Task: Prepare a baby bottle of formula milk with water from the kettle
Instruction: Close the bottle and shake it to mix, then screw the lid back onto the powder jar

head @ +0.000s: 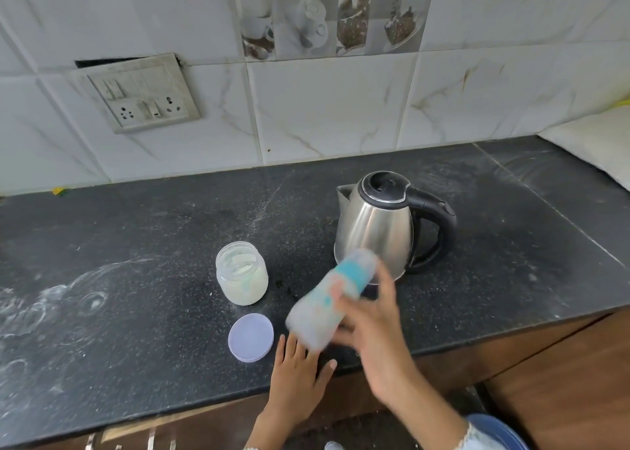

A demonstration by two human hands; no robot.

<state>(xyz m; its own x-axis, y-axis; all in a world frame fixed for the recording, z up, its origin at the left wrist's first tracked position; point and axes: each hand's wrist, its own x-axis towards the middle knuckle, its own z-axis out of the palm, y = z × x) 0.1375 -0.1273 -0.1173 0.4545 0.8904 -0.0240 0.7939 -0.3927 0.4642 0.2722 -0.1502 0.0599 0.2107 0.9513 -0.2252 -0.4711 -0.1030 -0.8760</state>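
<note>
Right hand (370, 316) grips baby bottle (329, 301), fingers curled round it; bottle blurred, tilted, held above black counter (136, 279) just in front of steel kettle (381, 224). Left hand (300, 371) rests flat on counter, fingers spread, holding nothing. Open formula jar (241, 274) stands left of bottle, its lid (251, 337) lying nearby.

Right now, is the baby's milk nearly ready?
Nearly, it seems. The powder jar stands open, its lid beside it on the counter, and the kettle is set down with its top closed. The right hand grips the capped bottle, tilted and blurred, probably being shaken. The left hand rests flat. Left: closing the jar.
</note>
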